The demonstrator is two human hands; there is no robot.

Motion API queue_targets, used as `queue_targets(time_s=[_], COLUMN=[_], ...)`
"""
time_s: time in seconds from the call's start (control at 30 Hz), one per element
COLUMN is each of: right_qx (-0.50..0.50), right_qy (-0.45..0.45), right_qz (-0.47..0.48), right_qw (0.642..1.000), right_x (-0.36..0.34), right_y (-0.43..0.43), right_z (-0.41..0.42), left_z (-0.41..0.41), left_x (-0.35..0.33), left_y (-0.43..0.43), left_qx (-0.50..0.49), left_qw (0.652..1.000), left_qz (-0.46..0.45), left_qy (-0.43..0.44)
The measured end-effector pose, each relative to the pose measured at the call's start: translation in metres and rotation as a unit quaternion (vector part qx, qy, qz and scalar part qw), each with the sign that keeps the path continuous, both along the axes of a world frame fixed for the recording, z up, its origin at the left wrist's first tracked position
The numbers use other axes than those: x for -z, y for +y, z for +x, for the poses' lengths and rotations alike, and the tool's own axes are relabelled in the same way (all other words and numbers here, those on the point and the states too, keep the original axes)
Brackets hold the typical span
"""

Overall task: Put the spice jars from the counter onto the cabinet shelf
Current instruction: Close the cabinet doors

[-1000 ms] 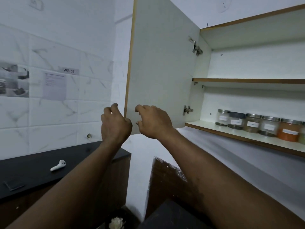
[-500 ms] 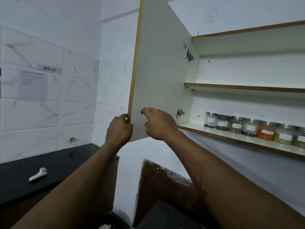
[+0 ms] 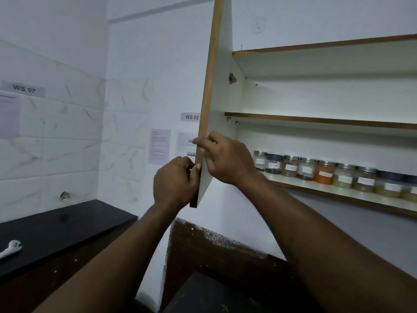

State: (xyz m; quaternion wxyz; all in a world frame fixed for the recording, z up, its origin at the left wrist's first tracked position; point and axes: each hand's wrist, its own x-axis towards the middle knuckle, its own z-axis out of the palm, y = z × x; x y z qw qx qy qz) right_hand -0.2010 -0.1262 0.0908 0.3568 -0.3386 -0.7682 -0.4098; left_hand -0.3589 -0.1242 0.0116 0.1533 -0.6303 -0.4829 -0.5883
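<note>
Swung further toward closing, the cabinet door sits pinched in my left hand and right hand; spice jars already shelved, I judge pushing it shut comes next.

Cabinet door: matt white laminate, wood-brown edge banding. Shelf: same white board, brown front strip. Spice jars: clear glass or plastic, shiny metal lids, paper labels. Desk: glossy black stone. Wall tiles: smooth marbled white.

A white cabinet shelf with a brown wooden front edge ran rightward from the gripping hands, bearing a row of labelled, metal-lidded glass spice jars. Lower left, a black stone counter carried a white earbud.
</note>
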Motion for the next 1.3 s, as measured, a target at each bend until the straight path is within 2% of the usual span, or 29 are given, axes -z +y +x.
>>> queue_targets(time_s=[0.1,0.17,0.33,0.57,0.87,1.07,1.3], right_qx=[0.000,0.012,0.038,0.079,0.157,0.248,0.323], right_qy=[0.002,0.002,0.015,0.095,0.117,0.107,0.128], right_qz=[0.007,-0.003,-0.005,-0.047,-0.077,-0.073,-0.091], right_qw=[1.000,1.000,0.999,0.991,0.978,0.960,0.933], right_x=[-0.003,-0.004,0.001,0.012,0.016,0.025,0.040], right_y=[-0.010,-0.015,-0.021,-0.020,-0.003,0.016,0.051], right_z=[0.039,0.066,0.136,0.207,0.261,0.292,0.316], left_z=[0.035,0.060,0.133,0.214,0.280,0.304,0.342], left_x=[0.001,0.004,0.010,0.015,0.021,0.034,0.042], left_y=[-0.001,0.001,0.010,0.028,0.067,0.103,0.138], left_qx=[0.020,0.045,0.067,0.079,0.171,0.185,0.186], left_qw=[0.998,0.997,0.996,0.993,0.979,0.962,0.959], left_qz=[0.039,0.046,0.019,-0.004,-0.023,-0.049,-0.062], left_qy=[0.050,0.051,0.054,0.091,0.108,0.195,0.205])
